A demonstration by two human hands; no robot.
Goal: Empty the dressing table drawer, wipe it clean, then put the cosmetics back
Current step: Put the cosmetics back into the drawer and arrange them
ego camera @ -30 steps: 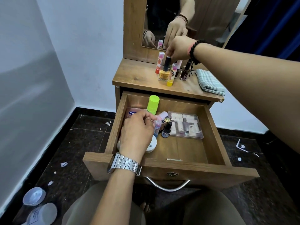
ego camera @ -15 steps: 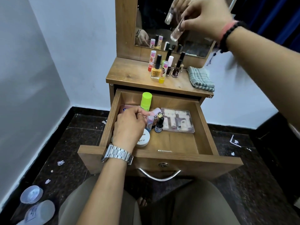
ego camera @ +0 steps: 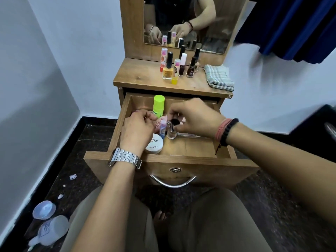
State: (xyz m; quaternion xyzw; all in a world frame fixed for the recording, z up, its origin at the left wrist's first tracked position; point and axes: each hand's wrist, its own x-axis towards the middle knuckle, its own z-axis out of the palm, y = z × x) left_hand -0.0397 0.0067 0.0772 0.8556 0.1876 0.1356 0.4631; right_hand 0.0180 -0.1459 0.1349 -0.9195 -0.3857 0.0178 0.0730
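Note:
The wooden drawer (ego camera: 181, 160) is pulled open in front of me. My right hand (ego camera: 196, 119) pinches the black cap of a clear glass bottle (ego camera: 171, 130) that stands upright on the drawer floor. Curled over the left side of the drawer, my left hand (ego camera: 136, 130) holds a pink printed tube (ego camera: 158, 124). A lilac-capped tube (ego camera: 162, 128) stands between the hands. Also in the drawer are a green-capped bottle (ego camera: 158, 104), a white round tin (ego camera: 154, 144) and a clear flat box (ego camera: 190, 135), the box mostly hidden by my right hand.
On the table top (ego camera: 141, 77) stand several nail polish bottles and tubes, including a yellow one (ego camera: 167, 71), beside a folded checked cloth (ego camera: 218, 77). A mirror (ego camera: 209, 24) rises behind. A white jar (ego camera: 52, 230) and lid (ego camera: 44, 209) lie on the floor at left.
My right hand took the clear bottle from the table top, lifted it up by the mirror, then brought it down into the drawer. My left hand stayed in the drawer's left side.

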